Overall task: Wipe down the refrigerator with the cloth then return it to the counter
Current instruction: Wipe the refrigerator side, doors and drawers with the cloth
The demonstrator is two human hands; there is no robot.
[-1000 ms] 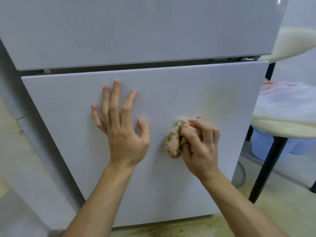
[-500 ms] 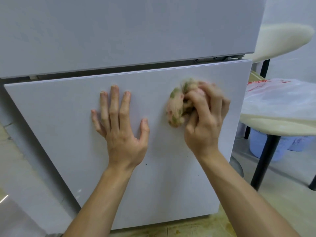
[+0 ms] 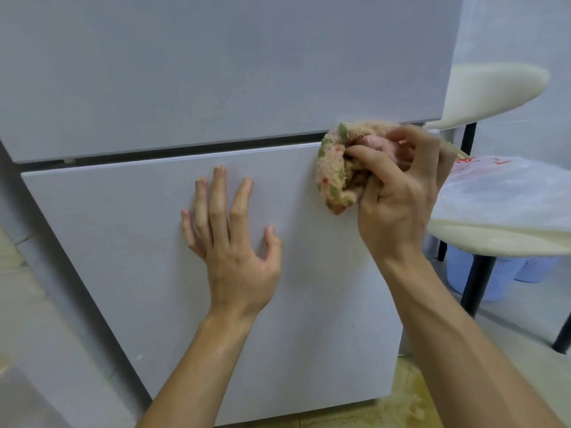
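Observation:
The white refrigerator (image 3: 129, 242) fills most of the view, with an upper door and a lower door split by a dark gap. My right hand (image 3: 398, 199) grips a bunched cloth (image 3: 335, 171), beige with green and red flecks, and holds it against the top right corner of the lower door, at the gap. My left hand (image 3: 230, 239) rests flat on the lower door near its middle, fingers spread and straight.
To the right of the fridge stand cream stools or chairs (image 3: 494, 239) on black legs (image 3: 477, 282), with a plastic bag (image 3: 506, 193) lying on one. A pale blue basket (image 3: 497, 279) sits on the floor beneath. The floor tiles (image 3: 401, 406) by the fridge base look stained.
My right hand has carried the cloth up and to the right across the lower door, from mid-door to its top right corner. My left hand has stayed flat on the door.

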